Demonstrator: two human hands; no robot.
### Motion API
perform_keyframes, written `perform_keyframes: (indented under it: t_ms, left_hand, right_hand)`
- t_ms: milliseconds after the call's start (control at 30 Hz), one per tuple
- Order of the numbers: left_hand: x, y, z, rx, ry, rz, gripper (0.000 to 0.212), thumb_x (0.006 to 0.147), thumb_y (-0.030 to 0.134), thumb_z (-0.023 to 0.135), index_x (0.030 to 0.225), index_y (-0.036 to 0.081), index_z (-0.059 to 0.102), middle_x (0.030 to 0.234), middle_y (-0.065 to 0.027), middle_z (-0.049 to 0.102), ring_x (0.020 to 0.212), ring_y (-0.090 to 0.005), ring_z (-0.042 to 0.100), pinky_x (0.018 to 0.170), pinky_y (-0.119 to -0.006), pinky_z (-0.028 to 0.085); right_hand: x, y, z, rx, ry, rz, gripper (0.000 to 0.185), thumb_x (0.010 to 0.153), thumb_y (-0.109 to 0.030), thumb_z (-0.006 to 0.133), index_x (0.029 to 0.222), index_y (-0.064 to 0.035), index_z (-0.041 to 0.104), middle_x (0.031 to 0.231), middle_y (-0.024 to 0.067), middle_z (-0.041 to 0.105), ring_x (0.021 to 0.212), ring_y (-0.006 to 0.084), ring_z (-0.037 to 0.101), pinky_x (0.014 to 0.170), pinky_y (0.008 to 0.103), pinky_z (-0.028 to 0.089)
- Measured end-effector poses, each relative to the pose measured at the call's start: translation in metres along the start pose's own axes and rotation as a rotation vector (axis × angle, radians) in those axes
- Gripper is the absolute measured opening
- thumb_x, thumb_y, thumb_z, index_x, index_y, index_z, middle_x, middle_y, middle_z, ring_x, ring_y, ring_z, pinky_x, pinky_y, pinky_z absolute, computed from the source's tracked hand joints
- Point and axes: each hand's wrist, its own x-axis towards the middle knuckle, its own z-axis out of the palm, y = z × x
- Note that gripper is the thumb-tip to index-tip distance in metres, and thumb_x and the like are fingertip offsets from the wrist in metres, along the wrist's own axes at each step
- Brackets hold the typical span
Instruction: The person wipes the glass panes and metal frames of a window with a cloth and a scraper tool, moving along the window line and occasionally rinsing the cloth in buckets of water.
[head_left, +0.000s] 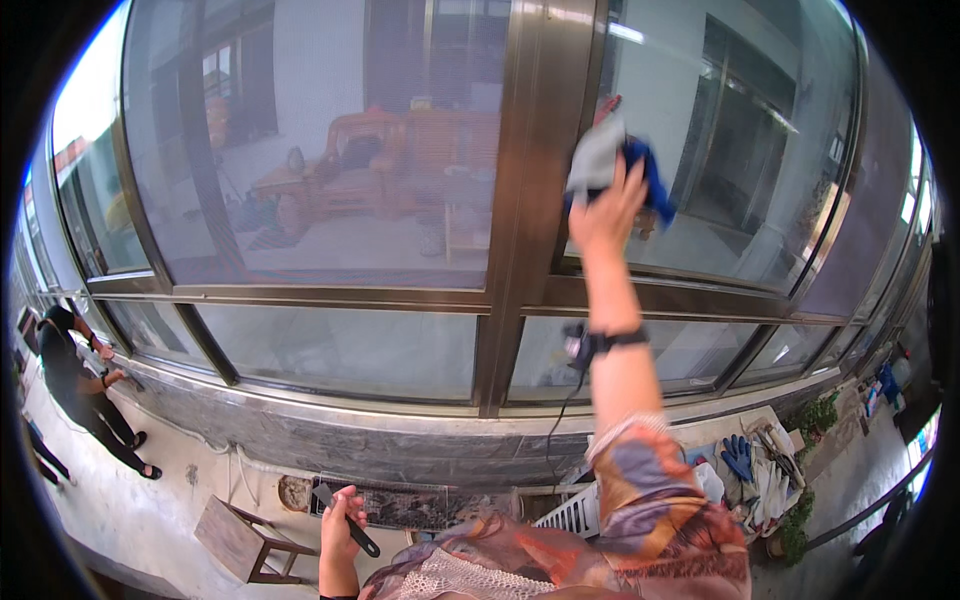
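Note:
My right hand (606, 214) is raised high with a grey and blue cloth (596, 161) under its fingers. The blurred cloth lies at the left edge of the right window pane (720, 150), beside the brown metal frame post (536, 150). Low down in front of my body, my left hand (341, 525) grips a scraper (362, 537) by its black handle. The flat blade of the scraper points up and to the left, away from the glass. A dark strap with a small device (581, 345) and a cable is on my right wrist.
A wooden stool (244, 536) stands at lower left, near a wire-mesh rack (382, 499). At lower right, gloves (739, 457) and cloths lie piled on a surface near potted plants (791, 525). Another person (71, 375) stands by the wall at far left.

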Motion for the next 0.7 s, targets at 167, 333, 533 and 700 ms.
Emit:
perform_keyframes:
  t_ms: [167,333,533,700]
  left_hand:
    - [-0.001,0.009,-0.005,0.061,0.003,0.004,0.026,0.099,0.029,0.049,0.113,0.009,0.058,0.081,-0.0020,0.063,0.060,-0.0116,0.055,0.056,-0.026,0.048]
    - [-0.006,0.011,-0.045,0.017,0.137,0.022,0.025,0.100,0.029,0.048,0.111,0.010,0.059,0.080,-0.0016,0.062,0.059,-0.0097,0.053,0.054,-0.024,0.046]
    - [0.008,0.009,-0.037,-0.016,0.131,0.013,0.023,0.100,0.028,0.048,0.109,0.009,0.058,0.079,-0.0012,0.061,0.059,-0.0100,0.052,0.053,-0.023,0.045]
    - [0.025,0.009,-0.018,0.047,0.074,0.018,0.021,0.099,0.027,0.049,0.109,0.010,0.059,0.078,-0.0010,0.060,0.058,-0.0102,0.053,0.053,-0.024,0.046]
  right_hand:
    - [-0.128,0.028,0.004,-0.049,-0.037,0.197,0.082,0.076,-0.021,0.071,0.143,-0.0002,0.028,0.143,0.0394,0.018,0.129,0.0572,0.023,0.109,0.0605,0.019]
    - [-0.004,-0.031,-0.017,0.224,-0.022,-0.119,0.079,0.066,-0.002,0.072,0.137,-0.0043,0.039,0.143,0.0316,0.029,0.126,0.0509,0.032,0.108,0.0538,0.024]
    - [0.208,-0.055,-0.016,0.047,0.245,-0.746,0.057,0.065,0.001,0.069,0.120,-0.0057,0.057,0.128,0.0188,0.053,0.115,0.0392,0.051,0.101,0.0441,0.038]
    - [0.311,-0.106,-0.020,0.185,0.385,-0.556,0.042,0.082,-0.010,0.058,0.122,-0.0001,0.054,0.124,0.0253,0.055,0.116,0.0393,0.052,0.101,0.0408,0.040]
